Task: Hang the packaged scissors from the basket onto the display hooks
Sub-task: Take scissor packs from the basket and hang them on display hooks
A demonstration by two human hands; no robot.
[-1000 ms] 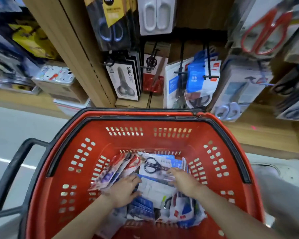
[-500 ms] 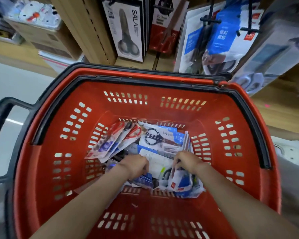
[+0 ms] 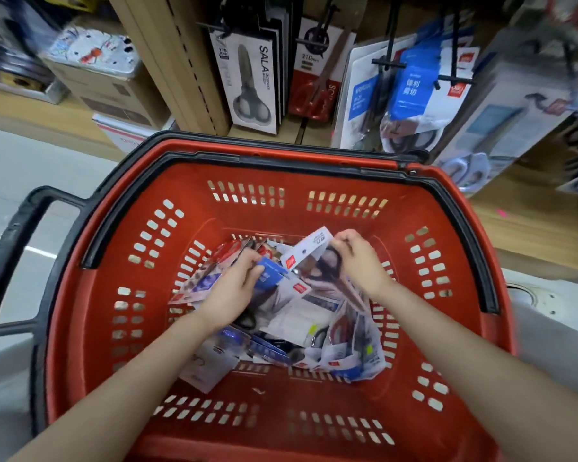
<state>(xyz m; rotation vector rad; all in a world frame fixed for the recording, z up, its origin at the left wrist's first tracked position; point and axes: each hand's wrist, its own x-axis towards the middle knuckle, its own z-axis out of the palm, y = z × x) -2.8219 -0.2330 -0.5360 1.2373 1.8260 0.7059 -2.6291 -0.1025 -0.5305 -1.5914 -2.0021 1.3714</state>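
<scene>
A pale grey floor [image 3: 30,181] lay on the left, crossed by a white line [image 3: 40,251]. A light wooden upright [image 3: 181,61] rose over low wooden shelves [image 3: 531,228], cardboard boxes [image 3: 111,95] stacked at their left.

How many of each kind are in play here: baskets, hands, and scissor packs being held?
Red plastic basket: 1
Hands: 2 (left hand, right hand)
Held packs: 2 (blue card scissor pack, white scissor pack)
Total: 5
Loose pile in basket: too jumbled to count.

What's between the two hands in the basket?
Head view: a blue pack in the left hand and a white pack in the right hand.
</scene>
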